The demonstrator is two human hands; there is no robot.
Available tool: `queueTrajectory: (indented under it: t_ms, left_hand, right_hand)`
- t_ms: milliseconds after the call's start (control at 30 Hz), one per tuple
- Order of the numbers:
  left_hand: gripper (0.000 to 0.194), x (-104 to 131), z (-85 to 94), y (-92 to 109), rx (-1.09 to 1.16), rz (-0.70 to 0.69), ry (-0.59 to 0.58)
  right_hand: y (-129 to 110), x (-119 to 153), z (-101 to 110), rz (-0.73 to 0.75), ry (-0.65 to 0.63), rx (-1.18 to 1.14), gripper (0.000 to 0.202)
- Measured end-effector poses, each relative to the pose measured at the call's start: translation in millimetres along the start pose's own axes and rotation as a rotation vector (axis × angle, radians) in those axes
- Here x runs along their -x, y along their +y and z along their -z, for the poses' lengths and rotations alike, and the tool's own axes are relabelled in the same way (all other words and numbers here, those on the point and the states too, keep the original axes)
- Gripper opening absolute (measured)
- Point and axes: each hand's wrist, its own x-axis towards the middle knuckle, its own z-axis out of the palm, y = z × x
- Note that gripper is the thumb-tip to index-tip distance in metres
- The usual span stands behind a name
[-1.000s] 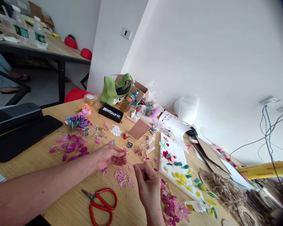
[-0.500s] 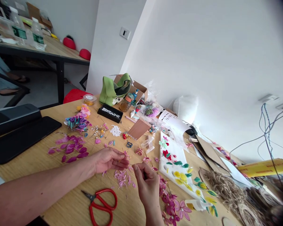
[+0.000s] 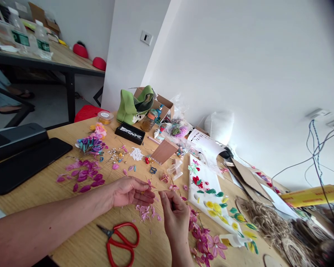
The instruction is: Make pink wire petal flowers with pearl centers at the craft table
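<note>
My left hand [image 3: 132, 191], palm turned up, pinches a small pink petal piece [image 3: 150, 182] between thumb and forefinger, its other fingers loosely stretched. Close beside it on the right, my right hand [image 3: 175, 207] is closed in a pinch on what looks like a thin strand; whether it is thread or wire is too fine to tell. Below the hands lies a heap of thin light pink petals [image 3: 144, 213]. Red-handled scissors [image 3: 122, 241] rest on the table in front, blades pointing left. Magenta wire-framed flowers [image 3: 203, 241] lie right of my right wrist.
Loose magenta petals [image 3: 86, 174] lie left of my left hand. Behind are a black tray [image 3: 130, 133], a green bag [image 3: 128, 105] and a brown card [image 3: 164, 151]. To the right are a white board [image 3: 195, 193] with coloured petals, a glue bottle [image 3: 233, 240] and twine [image 3: 267, 222].
Both hands have shifted very slightly to the right in the picture, still pinching close together. The things on the table lie as before.
</note>
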Motion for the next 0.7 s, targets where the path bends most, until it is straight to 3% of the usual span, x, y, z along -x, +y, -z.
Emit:
queueTrajectory:
  t_ms: [367, 700]
  left_hand:
    - [0.013, 0.5, -2.3, -0.4, 0.016, 0.012, 0.064]
    - [0.011, 1.6, -4.1, 2.6, 0.039, -0.005, 0.123]
  right_hand:
    - [-2.1, -0.3, 0.7, 0.007, 0.028, -0.001, 0.033]
    - [-0.1, -0.3, -1.4, 0.007, -0.02, -0.033, 0.032]
